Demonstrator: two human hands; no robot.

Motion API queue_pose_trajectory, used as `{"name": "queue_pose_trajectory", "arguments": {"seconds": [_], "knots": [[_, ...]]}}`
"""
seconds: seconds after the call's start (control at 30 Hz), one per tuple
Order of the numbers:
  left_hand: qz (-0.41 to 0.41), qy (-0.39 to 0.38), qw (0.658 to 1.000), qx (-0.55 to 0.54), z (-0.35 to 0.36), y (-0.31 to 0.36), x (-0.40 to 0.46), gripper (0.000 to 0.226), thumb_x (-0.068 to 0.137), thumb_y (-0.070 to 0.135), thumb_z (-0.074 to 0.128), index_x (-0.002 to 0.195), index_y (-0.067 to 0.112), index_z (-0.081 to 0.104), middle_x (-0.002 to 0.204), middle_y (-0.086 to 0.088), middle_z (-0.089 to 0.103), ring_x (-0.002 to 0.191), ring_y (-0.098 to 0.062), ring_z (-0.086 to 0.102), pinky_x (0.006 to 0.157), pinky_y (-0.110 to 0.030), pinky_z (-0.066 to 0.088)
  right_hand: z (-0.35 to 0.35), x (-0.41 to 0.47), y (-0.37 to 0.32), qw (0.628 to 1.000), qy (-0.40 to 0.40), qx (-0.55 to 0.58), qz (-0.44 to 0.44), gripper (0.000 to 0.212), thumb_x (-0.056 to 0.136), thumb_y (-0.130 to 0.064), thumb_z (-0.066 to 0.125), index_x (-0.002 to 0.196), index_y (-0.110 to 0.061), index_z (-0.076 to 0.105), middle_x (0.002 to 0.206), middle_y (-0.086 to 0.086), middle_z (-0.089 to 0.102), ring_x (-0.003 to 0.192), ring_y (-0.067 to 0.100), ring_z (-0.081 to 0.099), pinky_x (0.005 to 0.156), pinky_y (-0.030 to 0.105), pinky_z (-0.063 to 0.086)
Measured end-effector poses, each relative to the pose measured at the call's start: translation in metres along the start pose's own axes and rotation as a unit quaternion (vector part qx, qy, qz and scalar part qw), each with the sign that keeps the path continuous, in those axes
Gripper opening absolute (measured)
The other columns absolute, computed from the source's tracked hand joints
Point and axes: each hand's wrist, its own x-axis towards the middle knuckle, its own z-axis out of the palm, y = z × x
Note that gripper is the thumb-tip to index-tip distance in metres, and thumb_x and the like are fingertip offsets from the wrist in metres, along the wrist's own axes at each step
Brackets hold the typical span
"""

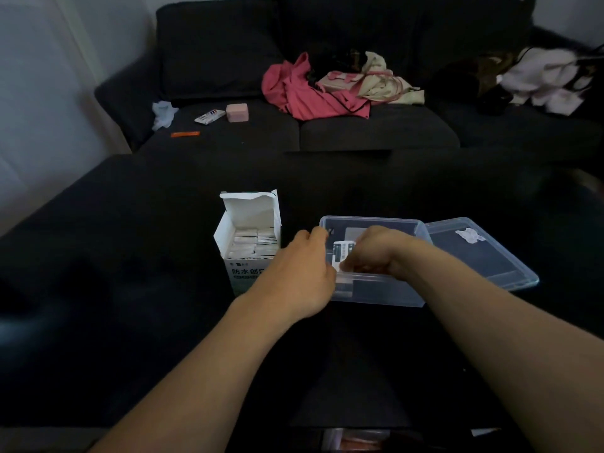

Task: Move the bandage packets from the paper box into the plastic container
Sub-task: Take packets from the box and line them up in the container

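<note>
Hands first, nearest: left hand (304, 273) curled at the near left corner of the plastic container (376, 297), what it holds hidden; right hand (376, 253) inside, fingers bent onto a white bandage packet (341, 256). Progress looks early: only this small packet lot shows in the container (floor partly hidden by the hands). Paper box (251, 233), just left, flap up, is packed with upright packets (253, 245), thin and papery. Container is clear, rigid, rectangular; its lid (483, 253) lies beside it. Beyond, a dark fabric sofa (228, 67).
</note>
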Motion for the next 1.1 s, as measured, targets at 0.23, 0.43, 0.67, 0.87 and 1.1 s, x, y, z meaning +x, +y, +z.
{"name": "queue_pose_trajectory", "arguments": {"seconds": [0.23, 0.43, 0.67, 0.87, 1.1], "knots": [[-0.031, -0.007, 0.995, -0.095, -0.001, -0.005, 0.006, 0.033, 0.097, 0.02, 0.061, 0.128, 0.021, 0.051, 0.11, 0.0, 0.06, 0.092, -0.023, 0.067, 0.084, -0.045, 0.06, 0.012, 0.011, -0.006, 0.991, 0.029, -0.127, -0.021, 0.044, 0.084, -0.025, 0.077, 0.121, -0.01, 0.059, 0.107, 0.009, 0.061, 0.099, 0.024, 0.059, 0.081, 0.036, 0.047], [-0.043, -0.012, 0.99, -0.132, 0.0, -0.007, 0.008, 0.029, 0.096, 0.02, 0.062, 0.123, 0.023, 0.053, 0.105, 0.0, 0.063, 0.09, -0.022, 0.068, 0.082, -0.045, 0.06, 0.012, 0.007, -0.01, 0.982, -0.007, -0.174, -0.076, 0.038, 0.089, -0.026, 0.072, 0.126, -0.016, 0.064, 0.121, 0.006, 0.063, 0.111, 0.021, 0.059, 0.096, 0.037, 0.05], [-0.039, -0.025, 0.986, -0.159, 0.001, -0.004, 0.006, 0.035, 0.098, 0.018, 0.059, 0.132, 0.023, 0.051, 0.109, -0.001, 0.065, 0.092, -0.02, 0.07, 0.084, -0.043, 0.06, 0.005, 0.002, -0.008, 0.985, -0.011, -0.163, -0.055, 0.039, 0.089, -0.024, 0.072, 0.124, -0.013, 0.061, 0.109, 0.008, 0.065, 0.092, 0.018, 0.064, 0.081, 0.031, 0.054], [-0.027, -0.044, 0.99, -0.129, -0.002, -0.002, 0.006, 0.043, 0.099, 0.017, 0.059, 0.14, 0.019, 0.046, 0.117, -0.004, 0.061, 0.1, -0.023, 0.067, 0.09, -0.044, 0.058, 0.005, -0.001, -0.023, 0.978, -0.008, -0.205, -0.033, 0.018, 0.093, -0.022, 0.067, 0.106, -0.012, 0.062, 0.104, 0.01, 0.066, 0.094, 0.02, 0.067, 0.09, 0.035, 0.056], [-0.02, -0.032, 0.992, -0.121, -0.004, 0.0, 0.001, 0.036, 0.1, 0.016, 0.055, 0.136, 0.018, 0.05, 0.113, -0.002, 0.064, 0.094, -0.022, 0.069, 0.087, -0.044, 0.059, 0.006, 0.004, -0.02, 0.966, 0.002, -0.255, -0.03, 0.012, 0.094, -0.021, 0.067, 0.1, -0.013, 0.06, 0.094, 0.008, 0.064, 0.079, 0.017, 0.064, 0.058, 0.027, 0.048]]}}
